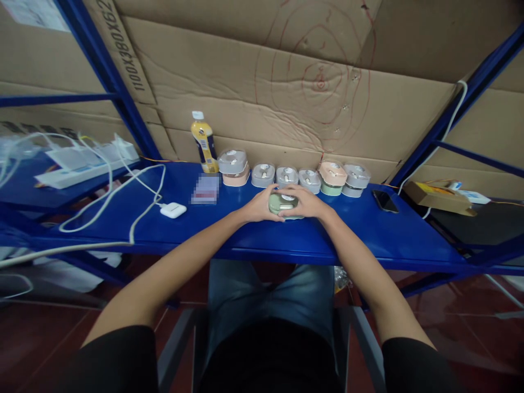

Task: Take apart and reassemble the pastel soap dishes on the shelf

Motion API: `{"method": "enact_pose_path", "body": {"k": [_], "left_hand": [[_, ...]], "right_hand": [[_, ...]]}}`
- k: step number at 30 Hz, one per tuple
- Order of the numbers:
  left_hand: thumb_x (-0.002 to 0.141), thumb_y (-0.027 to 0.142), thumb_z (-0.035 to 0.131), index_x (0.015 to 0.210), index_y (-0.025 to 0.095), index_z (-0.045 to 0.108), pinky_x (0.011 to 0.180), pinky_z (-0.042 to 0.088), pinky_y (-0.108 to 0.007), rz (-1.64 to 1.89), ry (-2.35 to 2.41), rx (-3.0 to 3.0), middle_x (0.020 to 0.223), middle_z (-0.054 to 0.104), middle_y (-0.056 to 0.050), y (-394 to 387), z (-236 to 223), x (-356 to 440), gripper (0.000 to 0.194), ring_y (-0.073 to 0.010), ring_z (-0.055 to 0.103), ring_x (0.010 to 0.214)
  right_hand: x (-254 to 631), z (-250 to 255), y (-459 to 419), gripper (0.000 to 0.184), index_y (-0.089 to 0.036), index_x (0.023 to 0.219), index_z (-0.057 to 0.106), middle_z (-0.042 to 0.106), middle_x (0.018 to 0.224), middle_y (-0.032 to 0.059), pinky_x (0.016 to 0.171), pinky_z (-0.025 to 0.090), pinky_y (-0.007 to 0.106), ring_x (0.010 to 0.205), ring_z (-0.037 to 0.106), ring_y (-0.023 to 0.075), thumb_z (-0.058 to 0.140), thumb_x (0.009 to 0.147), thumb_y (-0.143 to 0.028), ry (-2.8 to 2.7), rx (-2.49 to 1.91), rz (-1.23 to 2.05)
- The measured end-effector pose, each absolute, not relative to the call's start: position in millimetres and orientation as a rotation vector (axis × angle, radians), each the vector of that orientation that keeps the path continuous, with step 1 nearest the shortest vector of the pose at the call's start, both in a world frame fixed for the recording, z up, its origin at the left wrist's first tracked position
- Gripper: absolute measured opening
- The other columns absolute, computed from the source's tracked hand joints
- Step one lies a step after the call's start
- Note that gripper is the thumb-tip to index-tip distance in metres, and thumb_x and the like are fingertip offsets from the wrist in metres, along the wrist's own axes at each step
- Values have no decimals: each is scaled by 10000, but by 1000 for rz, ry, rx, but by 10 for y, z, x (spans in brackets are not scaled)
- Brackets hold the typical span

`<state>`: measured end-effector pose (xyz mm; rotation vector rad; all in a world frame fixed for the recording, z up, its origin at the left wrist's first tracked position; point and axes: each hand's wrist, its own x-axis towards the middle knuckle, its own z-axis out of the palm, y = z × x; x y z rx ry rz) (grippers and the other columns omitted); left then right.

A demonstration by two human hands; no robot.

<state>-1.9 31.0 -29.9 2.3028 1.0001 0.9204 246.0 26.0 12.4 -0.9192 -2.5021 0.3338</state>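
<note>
Between my two hands is a small green box with a clear lid (282,204), just above or on the blue shelf (262,240). My left hand (262,204) wraps round its left side, and my right hand (305,203) grips its right side and top edge. Behind them stands a row of similar small boxes: a grey one on a pink one (234,166), three grey ones including a middle grey box (287,177), a pink one on a green one (333,177), and a grey stack (357,179) at the right end.
A yellow drink bottle (204,143) stands at the back left, with a blurred-out packet (206,189) before it. A white earbud case (172,210) lies near white cables and a power strip (90,166). To the right are a phone (385,201) and an open cardboard box (440,197).
</note>
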Motion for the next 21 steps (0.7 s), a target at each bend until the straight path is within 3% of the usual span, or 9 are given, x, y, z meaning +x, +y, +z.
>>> {"method": "enact_pose_path", "body": {"k": [3,9,13,16,21], "left_hand": [[578,608,1016,1629,175,419,1237,481,-693,922,990,2314,1629,588,-279,317,-298,-21,1284,-519,593,1502],[636,548,989,1605,207,461,1153,565,-635,931,935,2342,1494,694,-217,323,-281,-87,1155,-462,696,1371],[641,550,984,1635,189,427,1168,556,-646,927,929,2338,1507,682,-229,301,-277,-139,1194,-457,691,1378],[718,570,941,1667,172,379,1215,531,-631,1040,921,2273,1568,634,-261,303,-245,-178,1172,-436,675,1421],[946,436,721,1638,138,466,1353,372,-625,1211,1190,2498,1688,527,-260,489,-24,-175,796,-426,503,1594]], "right_hand": [[2472,119,281,855,-313,1575,692,695,1498,116,1245,495,572,1392,662,376,911,822,-653,-2512,-889,364],[2661,137,252,1049,-329,1653,609,722,1419,106,1207,532,588,1344,687,384,997,715,-598,-2488,-961,521],[2738,182,175,1016,-295,1590,678,755,1321,111,1152,561,599,1239,726,385,1014,680,-597,-2447,-1011,467],[2797,282,165,966,-290,1543,713,752,1357,127,1158,549,616,1253,717,403,1008,685,-621,-2357,-1073,317],[2874,499,382,934,-249,1534,693,684,1437,215,1163,511,700,1386,616,509,953,745,-676,-1948,-1431,-17]]}}
